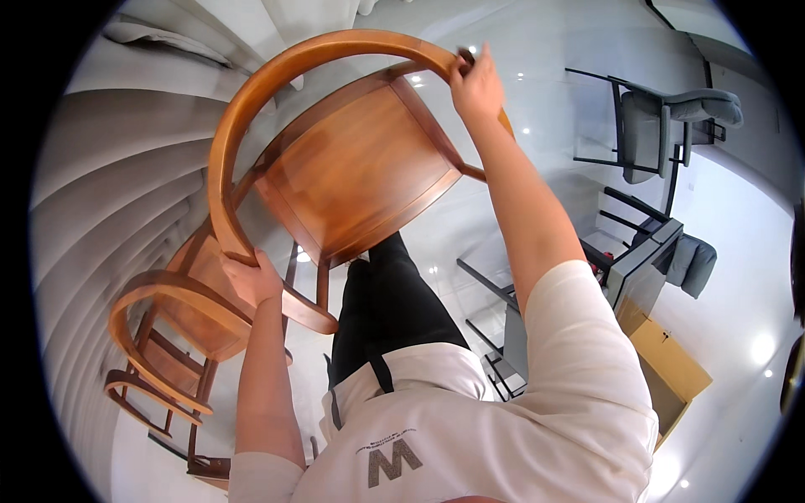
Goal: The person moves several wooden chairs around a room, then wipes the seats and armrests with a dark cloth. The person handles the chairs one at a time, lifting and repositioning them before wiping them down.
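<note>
A brown wooden armchair [358,166] with a curved top rail and a panelled seat is in front of me, at a slant in the view. My left hand [255,276] grips its curved arm near the rounded end. My right hand [478,88] is around the far side of the rail, slightly blurred, with one finger sticking up. Something small and dark shows by those fingers, too blurred to name. Much of the rail's right part is hidden behind my right hand and forearm. Whether the chair's legs touch the floor cannot be seen.
More wooden armchairs [207,314] stand in a row at the left, beside long pale curtains [119,151]. At the right are a grey cushioned chair [644,135], a grey-topped table [641,264] and a yellow open box [670,358]. The floor [534,100] is shiny and pale.
</note>
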Motion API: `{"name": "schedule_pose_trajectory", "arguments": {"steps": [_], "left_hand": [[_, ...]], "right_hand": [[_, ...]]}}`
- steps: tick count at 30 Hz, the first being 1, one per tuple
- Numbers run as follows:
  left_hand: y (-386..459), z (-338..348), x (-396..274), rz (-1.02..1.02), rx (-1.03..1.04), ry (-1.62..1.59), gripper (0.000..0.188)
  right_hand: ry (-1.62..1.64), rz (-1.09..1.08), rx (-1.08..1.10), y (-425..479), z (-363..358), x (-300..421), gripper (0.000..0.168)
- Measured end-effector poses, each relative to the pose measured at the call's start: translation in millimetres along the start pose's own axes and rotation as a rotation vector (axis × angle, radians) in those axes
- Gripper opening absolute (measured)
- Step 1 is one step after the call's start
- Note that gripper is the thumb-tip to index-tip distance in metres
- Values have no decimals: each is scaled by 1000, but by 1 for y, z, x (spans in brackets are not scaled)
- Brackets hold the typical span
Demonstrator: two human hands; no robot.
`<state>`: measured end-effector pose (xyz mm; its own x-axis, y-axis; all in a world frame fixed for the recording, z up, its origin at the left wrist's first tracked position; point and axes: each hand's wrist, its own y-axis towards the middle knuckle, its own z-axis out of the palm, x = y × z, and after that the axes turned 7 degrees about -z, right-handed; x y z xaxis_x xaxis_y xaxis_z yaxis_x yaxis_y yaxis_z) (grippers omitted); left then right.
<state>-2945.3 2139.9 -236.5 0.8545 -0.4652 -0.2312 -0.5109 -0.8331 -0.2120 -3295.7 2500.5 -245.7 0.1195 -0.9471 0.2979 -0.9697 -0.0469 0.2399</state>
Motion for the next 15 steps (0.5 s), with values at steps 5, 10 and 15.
{"name": "schedule_pose_trajectory", "arguments": {"steps": [5, 10, 15], "left_hand": [[1, -5, -5, -45, 40, 2, 79], [4, 1, -2, -29, 22, -3, 78], [1, -5, -11, -4, 29, -9, 78]], "right_hand": [[133, 9, 178, 19, -11, 23, 50], [-24, 302, 257, -71, -58, -53, 50], [-209, 317, 151, -152, -78, -94, 45]]}}
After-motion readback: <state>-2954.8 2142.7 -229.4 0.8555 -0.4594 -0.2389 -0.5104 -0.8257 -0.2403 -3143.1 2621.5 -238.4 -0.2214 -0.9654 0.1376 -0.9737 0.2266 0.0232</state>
